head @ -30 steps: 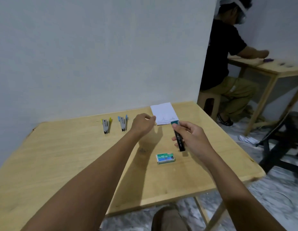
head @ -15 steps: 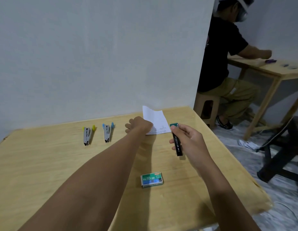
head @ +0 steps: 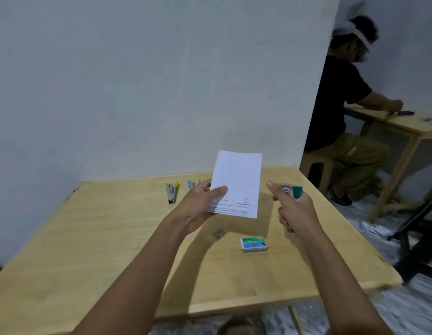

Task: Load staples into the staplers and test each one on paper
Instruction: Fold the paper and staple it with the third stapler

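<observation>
My left hand (head: 201, 207) holds a small stack of white paper (head: 236, 183) upright above the wooden table (head: 94, 250), thumb across its lower left corner. My right hand (head: 293, 209) grips a dark stapler with a green end (head: 292, 191), its metal nose pointing at the paper's right edge, a short gap away. A yellow-tipped stapler (head: 171, 191) and a blue-tipped stapler (head: 193, 183) lie near the wall; my left hand partly hides the blue one. A green staple box (head: 254, 243) lies on the table below my hands.
A grey wall runs behind the table. At the right a person in a black shirt (head: 340, 105) sits on a stool at a second wooden table (head: 408, 126). A dark chair frame (head: 420, 228) stands on the floor by my table's right edge.
My left hand has lifted the paper off the table and turned it upright. My right hand rose with the stapler and turned its nose toward the paper.
</observation>
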A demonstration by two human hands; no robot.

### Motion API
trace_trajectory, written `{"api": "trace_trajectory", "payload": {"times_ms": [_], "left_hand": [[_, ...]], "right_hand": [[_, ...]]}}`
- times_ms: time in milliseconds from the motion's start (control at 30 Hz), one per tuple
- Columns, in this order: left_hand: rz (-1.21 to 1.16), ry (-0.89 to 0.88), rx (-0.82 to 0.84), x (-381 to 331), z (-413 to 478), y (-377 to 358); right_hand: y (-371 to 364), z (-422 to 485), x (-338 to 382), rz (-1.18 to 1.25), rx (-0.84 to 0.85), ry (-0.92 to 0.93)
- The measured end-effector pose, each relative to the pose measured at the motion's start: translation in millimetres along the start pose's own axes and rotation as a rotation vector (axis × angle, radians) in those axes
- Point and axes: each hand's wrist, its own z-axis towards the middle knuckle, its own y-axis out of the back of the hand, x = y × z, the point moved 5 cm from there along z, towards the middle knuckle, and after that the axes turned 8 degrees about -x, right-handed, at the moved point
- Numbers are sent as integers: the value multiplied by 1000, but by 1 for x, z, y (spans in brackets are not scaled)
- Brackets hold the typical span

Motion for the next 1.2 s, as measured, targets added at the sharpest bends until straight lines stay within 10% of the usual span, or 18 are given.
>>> {"api": "trace_trajectory", "payload": {"times_ms": [367, 767, 933, 1200], "left_hand": [[45, -76, -57, -12, -101, 53], [231, -208, -93, -26, -119, 77], [192, -178, -375, -19, -109, 85], [-199, -11, -313, 3, -107, 72]], "right_hand": [[-67, -71, 16, 168, 366, 17], [-88, -89, 3, 173, 345, -133], [-96, -97, 5, 154, 327, -43], [-113, -109, -2, 133, 274, 0]]}}
